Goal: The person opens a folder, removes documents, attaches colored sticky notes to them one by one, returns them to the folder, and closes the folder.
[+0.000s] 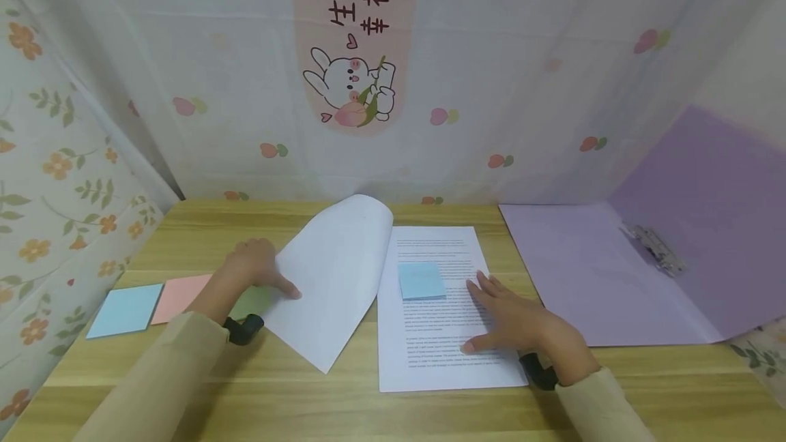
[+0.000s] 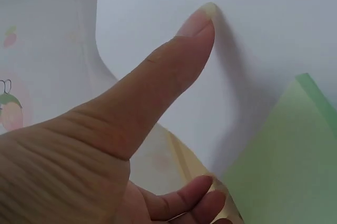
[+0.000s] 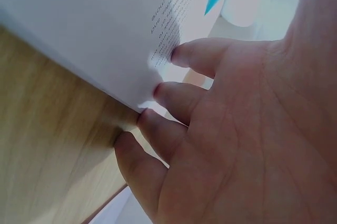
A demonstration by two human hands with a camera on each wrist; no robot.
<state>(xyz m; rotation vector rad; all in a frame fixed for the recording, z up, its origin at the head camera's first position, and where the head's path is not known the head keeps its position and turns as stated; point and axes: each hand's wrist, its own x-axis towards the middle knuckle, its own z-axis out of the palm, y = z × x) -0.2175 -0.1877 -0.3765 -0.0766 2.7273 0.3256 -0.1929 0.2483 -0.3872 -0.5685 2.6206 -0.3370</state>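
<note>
In the head view my left hand (image 1: 252,268) is at the left edge of a turned-over white sheet (image 1: 331,271), whose top curls up at the back. Its thumb reaches across the blank face; in the left wrist view the other fingers bend beside the sheet's edge, and the index finger is hidden. Partly under that hand lies a green sticky note pad (image 2: 289,155). My right hand (image 1: 512,316) rests, fingers spread, on the right side of a printed page (image 1: 430,360). A blue sticky note (image 1: 422,281) sits on the page's text. Neither hand visibly pinches anything.
A blue sticky note pad (image 1: 125,311) and a pink one (image 1: 178,297) lie at the left. On the right, an opened purple folder (image 1: 571,271) has a metal clip (image 1: 653,249) and a raised cover. A patterned curtain (image 1: 479,67) hangs behind the wooden table (image 1: 295,408).
</note>
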